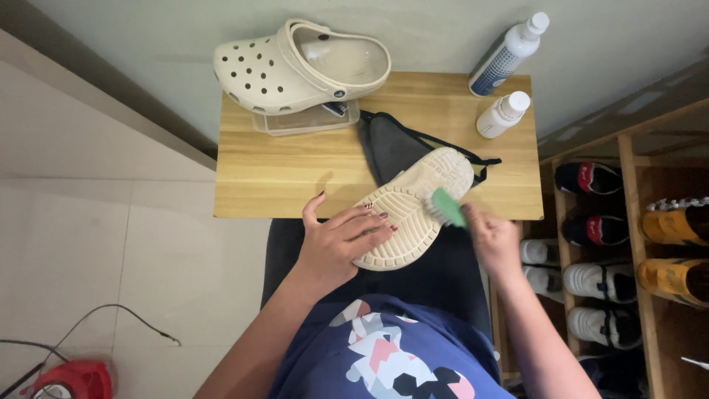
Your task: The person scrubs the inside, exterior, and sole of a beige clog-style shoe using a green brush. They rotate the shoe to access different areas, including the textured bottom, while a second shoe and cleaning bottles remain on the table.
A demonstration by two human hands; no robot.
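- Small wooden table [295,174] ahead of the lap, against a pale wall; shoe rack [628,222] with sneakers off to the right.
- Upright cream clog [299,65] at the far left of the tabletop, perched on a clear plastic lid or tray [295,124].
- Second cream clog [410,207], sole up, at the near table edge, overhanging toward the lap and partly on a dark cloth bag [391,148]; long axis diagonal, heel near-left, toe far-right.
- Left hand [340,240] spread flat on the heel end, fingers pressing the tread, pinning rather than clenching.
- Right hand [493,235] closed around a green brush [445,207], bristles touching the sole's right edge near mid-length; nearer the toe end than the other hand.
- Two white bottles at the far right corner: taller one with blue label [508,53], shorter one [502,114] just in front.
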